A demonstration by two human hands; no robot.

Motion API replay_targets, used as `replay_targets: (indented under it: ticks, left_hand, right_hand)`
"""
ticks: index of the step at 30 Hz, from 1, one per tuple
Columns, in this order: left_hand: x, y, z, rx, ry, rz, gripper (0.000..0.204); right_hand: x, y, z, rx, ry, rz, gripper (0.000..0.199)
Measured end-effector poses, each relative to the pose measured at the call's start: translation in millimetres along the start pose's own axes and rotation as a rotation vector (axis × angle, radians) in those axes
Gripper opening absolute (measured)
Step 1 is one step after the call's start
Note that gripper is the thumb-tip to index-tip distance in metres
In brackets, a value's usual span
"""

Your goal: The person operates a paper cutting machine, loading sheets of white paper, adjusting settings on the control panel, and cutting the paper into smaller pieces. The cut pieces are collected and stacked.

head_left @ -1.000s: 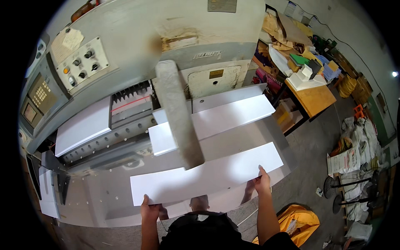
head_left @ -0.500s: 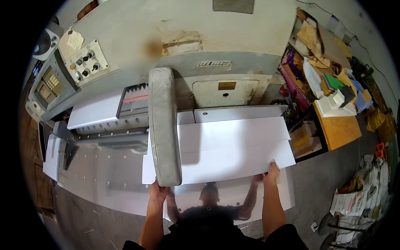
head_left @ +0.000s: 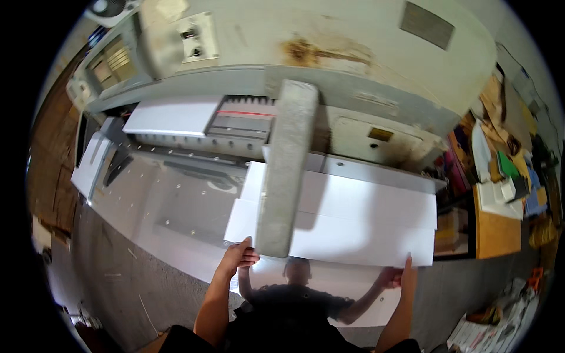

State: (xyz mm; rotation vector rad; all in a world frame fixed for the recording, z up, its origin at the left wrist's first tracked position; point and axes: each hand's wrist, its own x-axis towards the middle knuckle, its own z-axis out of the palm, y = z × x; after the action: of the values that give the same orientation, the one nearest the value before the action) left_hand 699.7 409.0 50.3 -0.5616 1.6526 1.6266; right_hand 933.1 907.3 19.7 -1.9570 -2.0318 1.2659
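Two broad white sheets or thin stacks [head_left: 359,238] lie flat on a shiny metal table, the nearer overlapping or abutting the farther; I cannot tell which. At the nearer one's front left corner, my left hand [head_left: 236,259] is closed on the edge, thumb on top and fingers low. My right hand [head_left: 406,275] grips the same front edge near its right end, thumb above and fingers partly hidden. A long grey padded bar [head_left: 286,176] juts toward me over the paper, just right of my left hand, and hides part of it.
Behind the paper stands a large pale machine [head_left: 247,44] with a control panel [head_left: 112,65] at left. A white plate [head_left: 173,115] and a red line on dark slats are left of the bar. Piled paper and scraps [head_left: 500,147] sit on a wooden-topped stand [head_left: 497,220] at right.
The view has tilted and shifted, so the machine, bar and paper appear farther right and slanted. Both hands keep hold of the near edge of the paper; any slide of it is hard to tell.
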Motion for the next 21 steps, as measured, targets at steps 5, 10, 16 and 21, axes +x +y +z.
replay_targets:
  ticks: [5,10,16,21]
  left_hand:
    - [-15.2,13.3,-41.6,-0.349,-0.027,-0.042,0.054]
    - [5.3,14.5,-57.6,-0.437,-0.242,-0.081,0.051]
    - [-7.7,-26.6,-125.2,-0.501,-0.404,0.004,0.037]
    - [-21.7,-36.4,-271.0,-0.570,-0.243,0.126,0.035]
  right_hand:
    - [-66.0,-10.1,38.8,0.376,-0.648,0.270,0.073]
    - [-86.5,-47.7,80.2,0.368,-0.256,0.047,0.066]
    - [-131.3,-31.7,111.9,0.598,-0.027,-0.004,0.060]
    - [-287.9,-3.7,231.4,-0.295,0.511,-0.493,0.033]
